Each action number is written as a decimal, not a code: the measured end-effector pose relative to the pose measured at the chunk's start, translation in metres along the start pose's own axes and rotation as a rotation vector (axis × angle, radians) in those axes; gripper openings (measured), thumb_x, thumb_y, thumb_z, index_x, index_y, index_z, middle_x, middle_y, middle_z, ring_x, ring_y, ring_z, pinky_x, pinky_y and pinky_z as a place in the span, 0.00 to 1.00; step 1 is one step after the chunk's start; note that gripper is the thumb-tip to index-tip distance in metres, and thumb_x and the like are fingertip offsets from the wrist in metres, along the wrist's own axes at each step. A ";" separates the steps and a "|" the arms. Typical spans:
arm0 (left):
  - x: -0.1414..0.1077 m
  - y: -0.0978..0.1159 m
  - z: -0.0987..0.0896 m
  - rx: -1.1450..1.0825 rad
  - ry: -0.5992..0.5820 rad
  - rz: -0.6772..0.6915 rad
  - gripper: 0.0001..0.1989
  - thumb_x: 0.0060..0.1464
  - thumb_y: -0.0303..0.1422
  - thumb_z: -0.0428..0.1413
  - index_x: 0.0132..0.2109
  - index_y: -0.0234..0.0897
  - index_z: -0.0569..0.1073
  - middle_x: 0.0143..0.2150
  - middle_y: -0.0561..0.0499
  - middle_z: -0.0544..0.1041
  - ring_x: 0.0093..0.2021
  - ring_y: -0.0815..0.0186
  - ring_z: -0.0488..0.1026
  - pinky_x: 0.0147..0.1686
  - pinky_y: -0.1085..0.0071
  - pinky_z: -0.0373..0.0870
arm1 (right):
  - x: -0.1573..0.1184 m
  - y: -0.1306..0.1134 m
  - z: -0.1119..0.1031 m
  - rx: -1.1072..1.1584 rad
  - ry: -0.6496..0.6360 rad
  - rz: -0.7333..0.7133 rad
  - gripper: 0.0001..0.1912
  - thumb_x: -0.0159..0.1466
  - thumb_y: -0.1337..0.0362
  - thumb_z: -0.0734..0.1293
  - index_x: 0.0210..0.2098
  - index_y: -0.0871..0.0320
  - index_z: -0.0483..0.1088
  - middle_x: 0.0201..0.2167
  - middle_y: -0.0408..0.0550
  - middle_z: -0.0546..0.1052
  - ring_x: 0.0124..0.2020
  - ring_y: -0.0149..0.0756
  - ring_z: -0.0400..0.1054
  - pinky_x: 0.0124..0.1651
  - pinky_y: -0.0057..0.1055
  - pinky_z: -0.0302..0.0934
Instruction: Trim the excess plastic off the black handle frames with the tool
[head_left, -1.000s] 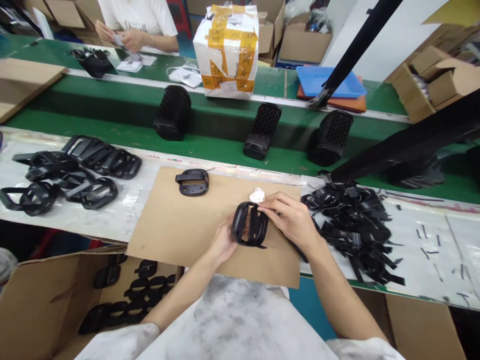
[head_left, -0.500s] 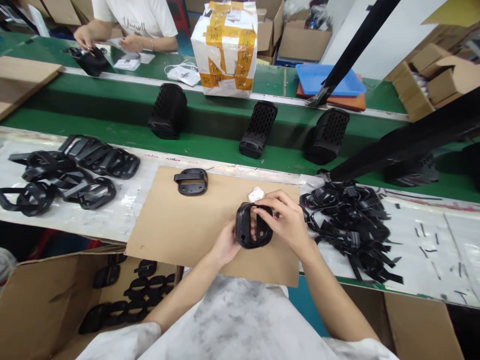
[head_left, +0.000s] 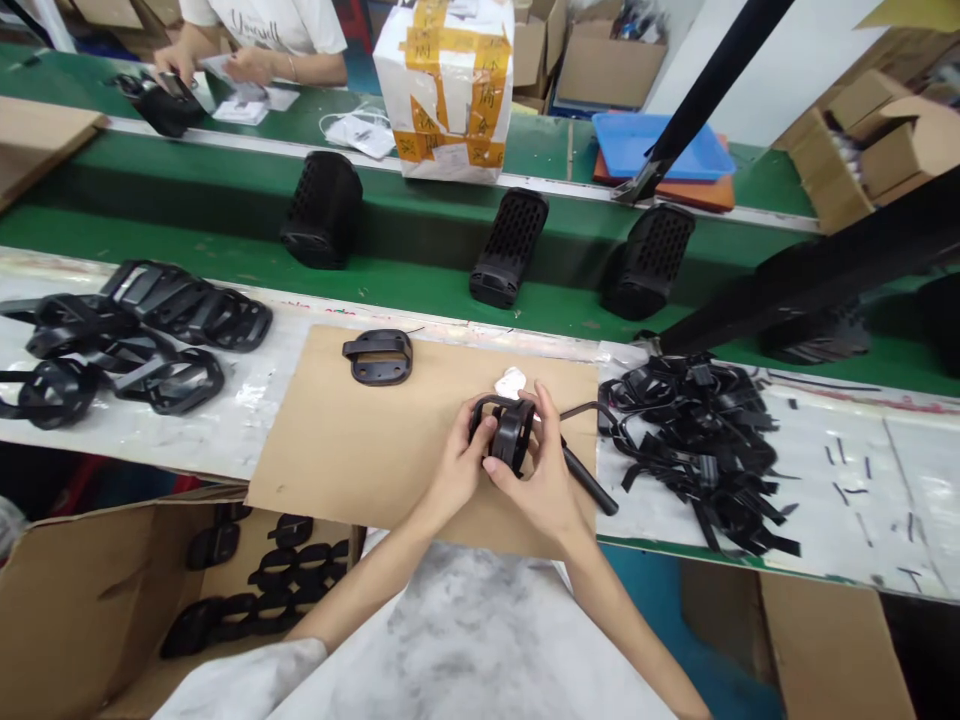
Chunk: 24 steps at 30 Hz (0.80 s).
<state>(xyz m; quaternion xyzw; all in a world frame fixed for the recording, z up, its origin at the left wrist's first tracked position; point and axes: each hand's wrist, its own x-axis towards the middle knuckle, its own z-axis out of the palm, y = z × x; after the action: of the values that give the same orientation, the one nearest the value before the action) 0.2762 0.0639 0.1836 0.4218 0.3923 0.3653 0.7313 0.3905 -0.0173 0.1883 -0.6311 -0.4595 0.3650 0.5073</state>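
Note:
Over a brown cardboard sheet [head_left: 300,450], my left hand [head_left: 461,455] and my right hand [head_left: 547,470] hold one black plastic part [head_left: 511,435] between them, fingers wrapped on both its sides. The part is turned edge-on. A black rod-like tool [head_left: 591,480] with a cable lies beside my right hand. Just behind the hands is a small white crumpled piece [head_left: 510,382]. Another black part with a strap-like handle [head_left: 379,357] rests at the back left of the sheet.
Similar black parts [head_left: 180,300] are piled on the left, black strips [head_left: 697,440] on the right. Black perforated housings [head_left: 510,245] stand on the green conveyor. An open carton [head_left: 90,590] holds more parts at lower left. A person's hands [head_left: 251,66] work across the line.
The held part has turned from face-up to edge-on. My right hand has moved down onto its right side. The rod-like tool and its cable now show beside that hand.

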 end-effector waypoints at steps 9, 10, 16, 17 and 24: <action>0.004 0.009 0.000 -0.287 -0.013 -0.233 0.20 0.50 0.43 0.69 0.34 0.36 0.68 0.25 0.59 0.64 0.23 0.74 0.58 0.25 0.75 0.55 | 0.002 0.003 -0.006 0.166 -0.055 0.002 0.45 0.65 0.50 0.74 0.74 0.45 0.50 0.75 0.53 0.56 0.74 0.50 0.54 0.73 0.51 0.57; 0.004 0.010 0.000 -0.311 -0.026 -0.238 0.20 0.50 0.42 0.69 0.34 0.36 0.68 0.25 0.59 0.64 0.23 0.74 0.59 0.25 0.75 0.55 | 0.002 0.003 -0.006 0.189 -0.047 0.002 0.45 0.65 0.49 0.74 0.74 0.45 0.51 0.74 0.54 0.57 0.74 0.50 0.55 0.72 0.50 0.57; 0.011 0.016 -0.013 -0.507 -0.296 -0.533 0.21 0.56 0.50 0.61 0.33 0.34 0.70 0.23 0.54 0.65 0.23 0.70 0.63 0.27 0.71 0.63 | 0.004 0.000 -0.012 0.188 -0.072 -0.011 0.43 0.64 0.45 0.73 0.72 0.47 0.55 0.72 0.54 0.61 0.72 0.52 0.59 0.72 0.51 0.58; 0.012 0.017 -0.016 -0.530 -0.318 -0.570 0.22 0.57 0.51 0.60 0.33 0.34 0.71 0.24 0.53 0.66 0.23 0.69 0.64 0.28 0.70 0.65 | 0.005 -0.001 -0.013 0.187 -0.075 -0.015 0.42 0.64 0.44 0.73 0.72 0.47 0.56 0.72 0.54 0.62 0.72 0.52 0.58 0.72 0.51 0.57; 0.016 0.019 -0.022 -0.560 -0.281 -0.667 0.13 0.60 0.39 0.61 0.35 0.31 0.75 0.26 0.50 0.70 0.26 0.68 0.69 0.31 0.71 0.69 | 0.004 0.002 -0.016 0.260 -0.102 0.000 0.41 0.64 0.45 0.73 0.70 0.47 0.57 0.70 0.54 0.64 0.68 0.51 0.64 0.69 0.50 0.61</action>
<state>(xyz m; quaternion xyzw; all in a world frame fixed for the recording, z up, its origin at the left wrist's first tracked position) 0.2597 0.0919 0.1890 0.1039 0.2897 0.1409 0.9410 0.4073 -0.0186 0.1901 -0.5409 -0.4335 0.4530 0.5606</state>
